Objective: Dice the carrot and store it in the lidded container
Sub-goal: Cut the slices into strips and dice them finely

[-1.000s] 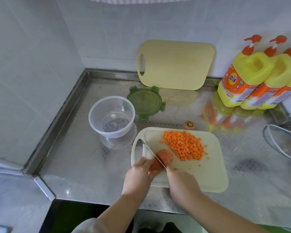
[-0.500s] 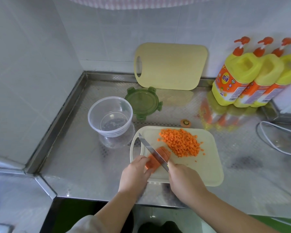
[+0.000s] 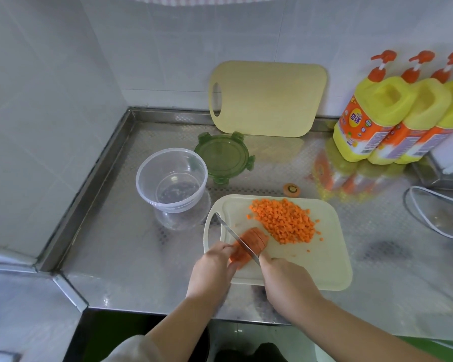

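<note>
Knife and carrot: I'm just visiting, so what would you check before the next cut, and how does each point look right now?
1. Left hand holds the carrot piece down on the cutting board: ok.
2. Left fingertips apart from the knife blade: cannot tell, the blade lies right beside them.
3. Right hand grips the knife: ok, though the handle is hidden under it.
4. Diced carrot heaped clear of the blade: ok.
5. Container open and empty, green lid off beside it: ok.
</note>
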### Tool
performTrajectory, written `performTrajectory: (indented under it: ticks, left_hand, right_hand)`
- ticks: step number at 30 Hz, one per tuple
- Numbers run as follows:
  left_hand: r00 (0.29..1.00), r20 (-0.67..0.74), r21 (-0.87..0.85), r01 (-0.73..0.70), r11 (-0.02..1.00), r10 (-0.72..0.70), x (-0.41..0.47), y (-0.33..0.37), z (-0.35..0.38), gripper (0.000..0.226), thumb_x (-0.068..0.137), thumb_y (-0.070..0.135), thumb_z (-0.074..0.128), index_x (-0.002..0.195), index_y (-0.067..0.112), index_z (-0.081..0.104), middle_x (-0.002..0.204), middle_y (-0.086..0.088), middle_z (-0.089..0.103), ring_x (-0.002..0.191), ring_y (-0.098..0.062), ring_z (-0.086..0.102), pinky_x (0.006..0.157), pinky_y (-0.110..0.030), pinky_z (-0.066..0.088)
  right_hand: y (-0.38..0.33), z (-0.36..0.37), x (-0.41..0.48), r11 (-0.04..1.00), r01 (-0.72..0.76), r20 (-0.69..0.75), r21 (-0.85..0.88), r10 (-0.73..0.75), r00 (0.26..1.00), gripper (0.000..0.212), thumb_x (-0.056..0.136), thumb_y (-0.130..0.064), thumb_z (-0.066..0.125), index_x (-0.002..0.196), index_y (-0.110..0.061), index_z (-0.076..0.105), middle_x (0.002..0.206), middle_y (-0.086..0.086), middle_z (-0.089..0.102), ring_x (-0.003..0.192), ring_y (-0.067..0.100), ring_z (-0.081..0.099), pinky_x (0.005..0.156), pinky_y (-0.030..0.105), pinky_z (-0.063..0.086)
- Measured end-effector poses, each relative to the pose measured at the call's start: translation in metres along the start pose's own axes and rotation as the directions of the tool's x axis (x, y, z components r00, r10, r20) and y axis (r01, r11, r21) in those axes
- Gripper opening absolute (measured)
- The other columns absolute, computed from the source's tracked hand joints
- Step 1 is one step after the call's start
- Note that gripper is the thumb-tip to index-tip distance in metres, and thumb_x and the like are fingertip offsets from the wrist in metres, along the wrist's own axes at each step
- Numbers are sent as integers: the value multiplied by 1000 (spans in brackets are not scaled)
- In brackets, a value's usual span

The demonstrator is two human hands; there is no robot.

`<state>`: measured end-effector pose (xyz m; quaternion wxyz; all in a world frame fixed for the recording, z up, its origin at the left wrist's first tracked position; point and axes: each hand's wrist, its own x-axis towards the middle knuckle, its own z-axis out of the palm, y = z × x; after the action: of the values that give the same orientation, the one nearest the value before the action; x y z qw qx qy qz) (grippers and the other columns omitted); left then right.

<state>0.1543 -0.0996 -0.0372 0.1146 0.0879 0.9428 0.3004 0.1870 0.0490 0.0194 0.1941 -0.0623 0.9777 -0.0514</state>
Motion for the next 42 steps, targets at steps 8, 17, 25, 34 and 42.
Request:
performTrajectory:
  ticks: [8, 17, 25, 34, 42]
  left_hand:
    - [1000, 14, -29, 27, 999, -27, 2, -1, 0, 31, 93, 33, 56, 123, 26, 61, 120, 14, 56, 100, -12, 59, 82, -21, 43]
    - [1000, 24, -24, 10, 1000, -10, 1, -1, -1, 29, 93, 31, 55, 122, 27, 59, 119, 16, 53, 99, -10, 58, 83, -24, 45]
    - [999, -29, -33, 24, 999, -25, 1, 1, 5, 19, 91, 33, 58, 108, 25, 61, 107, 14, 55, 95, -11, 57, 73, -22, 40]
    - [998, -52, -11, 18, 1000, -18, 1, -1, 8, 19, 91, 38, 58, 105, 25, 62, 104, 13, 56, 88, -10, 57, 70, -22, 40]
    - [998, -62, -16, -2, 1000, 1, 1, -3, 10, 20, 90, 36, 60, 106, 25, 64, 104, 12, 57, 88, -12, 58, 75, -28, 47]
  right_hand:
    - [-1, 10, 12, 999, -27, 37, 20, 26, 999, 44, 91, -3, 45, 134, -9, 35, 113, 8, 60, 100, 25, 62, 65, 29, 34]
    - [8, 5, 15, 980, -74, 13, 186, 73, 997, 8, 96, -11, 40, 96, -19, 40, 69, -7, 34, 72, 20, 45, 56, 24, 32]
    - [3, -5, -2, 999, -2, -62, 41, 5, 998, 38, 95, -7, 39, 132, -14, 38, 104, 4, 62, 94, 23, 62, 55, 26, 31]
    - [-1, 4, -5, 997, -36, -38, 63, 38, 999, 41, 92, -3, 41, 132, -13, 36, 109, 6, 61, 99, 26, 62, 65, 30, 32]
    - [1, 5, -3, 999, -25, -29, 24, 26, 999, 42, 93, -7, 43, 133, -13, 34, 108, 5, 61, 97, 25, 62, 65, 30, 32]
